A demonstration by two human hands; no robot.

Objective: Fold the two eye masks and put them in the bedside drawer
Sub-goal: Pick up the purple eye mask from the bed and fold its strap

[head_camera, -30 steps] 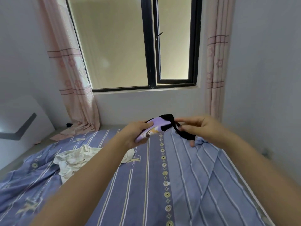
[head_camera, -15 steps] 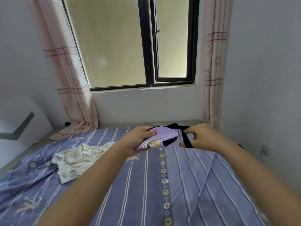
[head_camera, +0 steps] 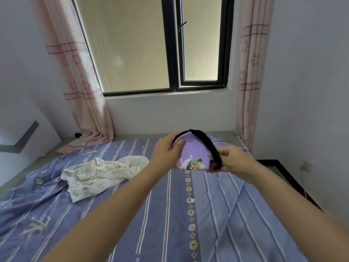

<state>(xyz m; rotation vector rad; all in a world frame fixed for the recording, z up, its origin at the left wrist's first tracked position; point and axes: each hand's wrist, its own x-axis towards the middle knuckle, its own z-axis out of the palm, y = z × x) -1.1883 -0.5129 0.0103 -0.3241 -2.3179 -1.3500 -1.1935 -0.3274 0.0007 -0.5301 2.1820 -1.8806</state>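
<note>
A crumpled cream cloth (head_camera: 102, 174) is seen at left on the striped blue bedsheet (head_camera: 170, 214). Above the sheet, a purple eye mask (head_camera: 193, 155) is held between both hands: its left edge is clasped by the left hand (head_camera: 166, 151), while its black strap (head_camera: 207, 146) is pinched by the right hand (head_camera: 233, 159).
</note>
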